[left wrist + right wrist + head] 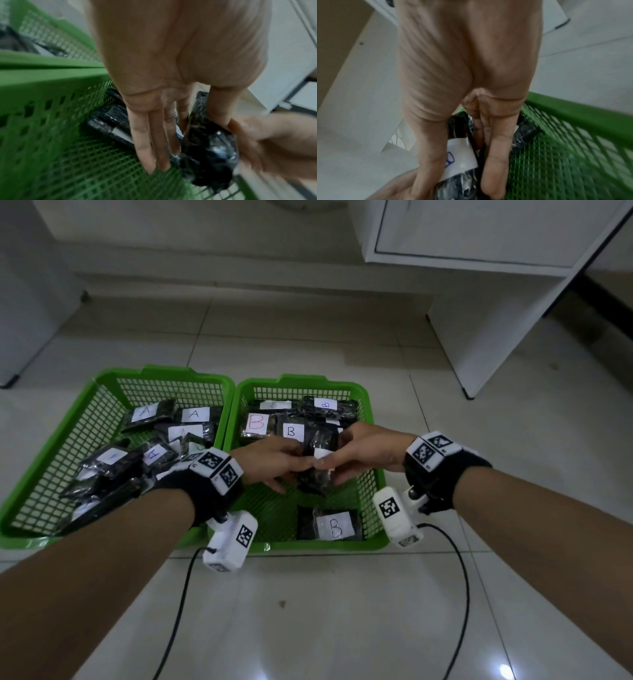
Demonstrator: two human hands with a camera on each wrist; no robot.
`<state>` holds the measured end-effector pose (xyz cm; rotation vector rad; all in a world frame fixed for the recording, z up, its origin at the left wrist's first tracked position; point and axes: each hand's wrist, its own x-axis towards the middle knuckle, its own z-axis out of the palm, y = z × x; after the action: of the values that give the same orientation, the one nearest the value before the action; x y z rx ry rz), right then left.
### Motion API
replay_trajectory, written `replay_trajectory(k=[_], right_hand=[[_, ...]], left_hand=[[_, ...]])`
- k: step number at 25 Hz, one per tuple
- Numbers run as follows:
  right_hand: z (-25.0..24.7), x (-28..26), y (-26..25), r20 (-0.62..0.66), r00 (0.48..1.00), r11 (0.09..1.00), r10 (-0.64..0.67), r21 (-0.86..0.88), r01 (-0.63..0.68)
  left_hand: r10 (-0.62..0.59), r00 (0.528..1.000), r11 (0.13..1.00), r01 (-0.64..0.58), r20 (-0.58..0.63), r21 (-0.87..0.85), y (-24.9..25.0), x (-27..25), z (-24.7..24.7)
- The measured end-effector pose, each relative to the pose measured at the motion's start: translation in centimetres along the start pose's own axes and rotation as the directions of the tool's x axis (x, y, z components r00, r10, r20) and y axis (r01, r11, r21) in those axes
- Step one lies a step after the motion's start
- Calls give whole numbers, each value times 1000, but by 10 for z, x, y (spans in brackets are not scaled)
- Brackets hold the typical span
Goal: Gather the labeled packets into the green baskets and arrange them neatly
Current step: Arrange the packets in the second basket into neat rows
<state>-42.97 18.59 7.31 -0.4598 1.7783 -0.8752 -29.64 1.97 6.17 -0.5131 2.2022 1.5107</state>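
Note:
Two green baskets stand side by side on the floor. The left basket (44,446) holds several black packets labeled A (194,414). The right basket (371,419) holds packets labeled B (291,431), one lying alone near its front wall (334,527). Both hands meet above the middle of the right basket. My left hand (287,470) and right hand (337,465) each grip one black packet (317,477) from opposite sides, lifted off the mesh. In the left wrist view the thumb (221,108) presses that packet (211,148). The right wrist view shows a white label with blue writing (460,158) between thumb and fingers (494,155).
A white cabinet (479,320) stands at the back right and a grey appliance (27,302) at the back left. Black cables (178,611) trail from both wrist cameras across the pale tiled floor (308,628) in front of the baskets.

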Motion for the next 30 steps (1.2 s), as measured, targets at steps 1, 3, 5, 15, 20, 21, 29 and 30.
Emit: replay_trajectory(k=[1,3,5,15,20,21,29,30], right_hand=[[2,-2,1,46,999,994,-10,111,5],[5,-5,0,73,997,985,-21,175,8],[1,-9,-9,-61,997,994,-37,-109,30],[33,-7,-17,37,878,248,-476,-953,175],[26,-8,-7,-73,936,251,-344,-968,17],[29,-7,-5,-72,939,237,-337,-971,11],[39,7,-9,-107,945,214,-307,-976,-41],[39,6,-9,-106,953,221,-284,-974,-42]], left_hand=[[8,999,990,-3,38,-139,2,-2,0],[30,999,947,-15,43,-321,4,-5,-4],[11,1000,974,-7,18,-228,3,-6,-9],[100,988,960,-65,-118,274,-2,-1,-15],[417,840,617,18,-346,787,-25,6,-36],[323,895,584,67,-308,809,-31,7,-34],[206,947,533,105,-249,840,-39,12,-32],[189,952,531,109,-243,840,-38,11,-31]])
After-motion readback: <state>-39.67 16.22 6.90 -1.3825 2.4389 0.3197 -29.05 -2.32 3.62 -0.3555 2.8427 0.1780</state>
